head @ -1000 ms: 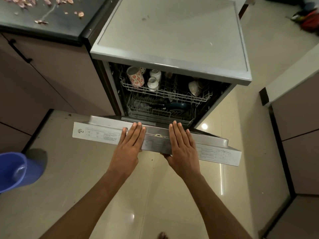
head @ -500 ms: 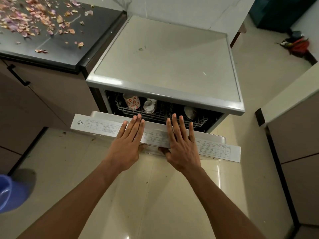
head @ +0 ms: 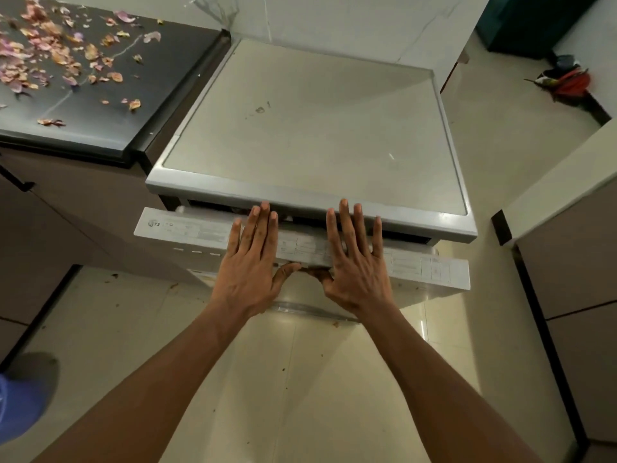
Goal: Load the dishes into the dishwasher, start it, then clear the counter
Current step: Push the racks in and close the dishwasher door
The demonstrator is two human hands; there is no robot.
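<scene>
two flat hands on the dishwasher door, almost shut.
left hand and right hand press open-palmed, gripping nothing; next: latch it, start it, then clear the peel-strewn tabletop.

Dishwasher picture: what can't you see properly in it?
- Head view: inside of the dishwasher, hidden by its nearly shut door.
- Door label print: too small to read.
- Blue thing at the bottom left: cut off by the edge.
- Both thumbs, left hand and right hand: tucked under the door's edge.
</scene>
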